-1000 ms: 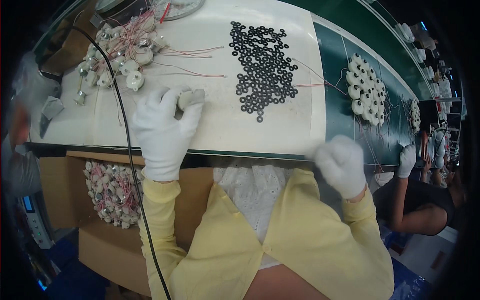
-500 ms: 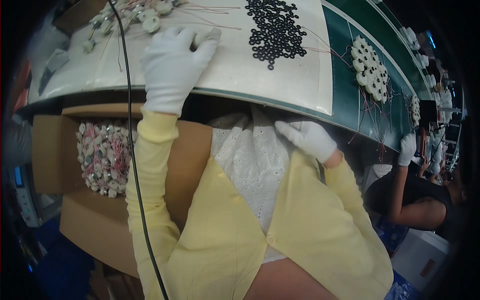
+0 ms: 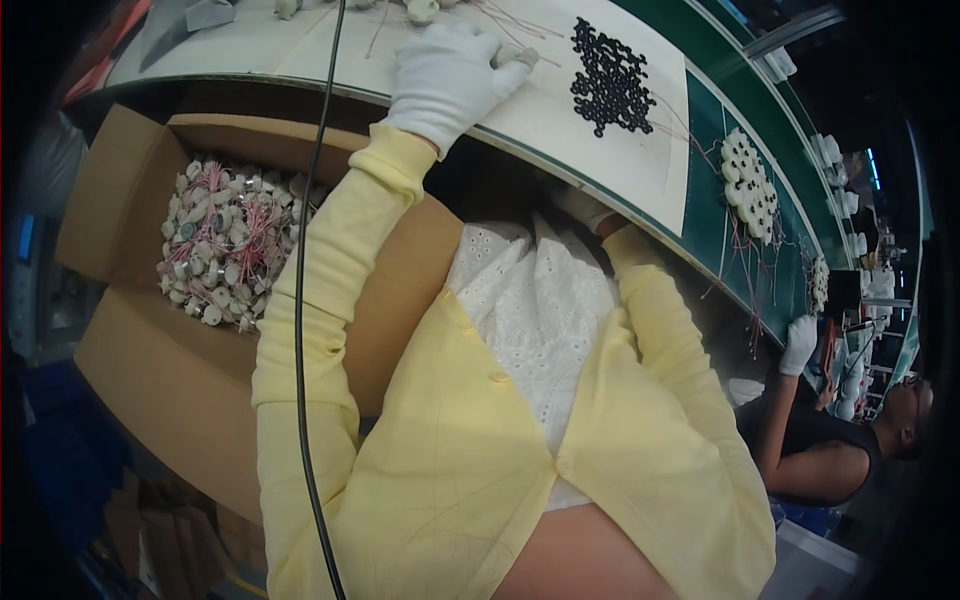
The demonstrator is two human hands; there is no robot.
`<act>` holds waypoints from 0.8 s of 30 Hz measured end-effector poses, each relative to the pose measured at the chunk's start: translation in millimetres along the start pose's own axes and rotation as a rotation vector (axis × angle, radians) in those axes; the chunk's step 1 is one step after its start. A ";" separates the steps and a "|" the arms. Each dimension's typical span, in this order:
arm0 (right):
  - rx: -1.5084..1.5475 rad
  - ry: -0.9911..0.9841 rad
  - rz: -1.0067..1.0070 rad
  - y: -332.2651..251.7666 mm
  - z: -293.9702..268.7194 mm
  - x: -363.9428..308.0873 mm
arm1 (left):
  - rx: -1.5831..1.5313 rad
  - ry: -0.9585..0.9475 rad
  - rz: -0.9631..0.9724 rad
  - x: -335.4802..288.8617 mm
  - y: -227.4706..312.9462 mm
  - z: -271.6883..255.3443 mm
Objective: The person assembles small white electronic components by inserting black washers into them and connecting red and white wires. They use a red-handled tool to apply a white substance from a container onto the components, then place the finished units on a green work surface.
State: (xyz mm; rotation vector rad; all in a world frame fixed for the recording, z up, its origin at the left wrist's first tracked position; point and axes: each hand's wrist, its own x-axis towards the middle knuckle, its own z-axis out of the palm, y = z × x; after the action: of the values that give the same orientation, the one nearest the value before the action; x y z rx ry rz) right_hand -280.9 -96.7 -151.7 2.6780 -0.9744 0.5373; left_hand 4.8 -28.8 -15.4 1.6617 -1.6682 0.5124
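Observation:
My left hand (image 3: 450, 85), in a white glove, rests on the near edge of the white work surface (image 3: 545, 120). Its thumb stands apart from the bent fingers, and nothing shows in its grasp. Just beyond it lie cream-coloured round parts (image 3: 422, 10) with thin pink wires. To its right is a dense patch of small black rings (image 3: 612, 85). My right hand (image 3: 585, 207), also gloved, reaches under the table edge above my lap. Shadow and the table hide its fingers, so what it touches cannot be seen.
An open cardboard box (image 3: 400, 300) on my left holds many wired white parts (image 3: 225, 240). A black cable (image 3: 300, 330) hangs down across the view. Ring-topped white parts (image 3: 750, 185) sit on the green surface (image 3: 705, 210); a co-worker (image 3: 825, 460) is farther right.
My right hand has moved from above my lap to under the table edge. The view has shifted, with the table now higher in it. My left hand stays at the edge.

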 end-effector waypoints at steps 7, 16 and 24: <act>-0.008 -0.047 0.042 -15.9 -16.8 -4.5 | -0.044 -0.001 0.005 -1.8 4.8 -3.6; 0.026 -0.099 0.129 -30.4 -55.9 -4.8 | -0.046 -0.051 0.008 0.9 7.2 -9.5; 0.767 -0.611 0.637 -55.3 -181.9 -39.3 | -0.074 -0.090 -0.012 1.5 8.1 -17.1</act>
State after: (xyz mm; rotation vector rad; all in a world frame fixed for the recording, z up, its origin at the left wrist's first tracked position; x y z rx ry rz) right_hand -319.3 29.6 -9.3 3.2340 -2.2192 0.1952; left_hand 0.6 -16.8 -1.3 1.6618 -1.7194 0.3698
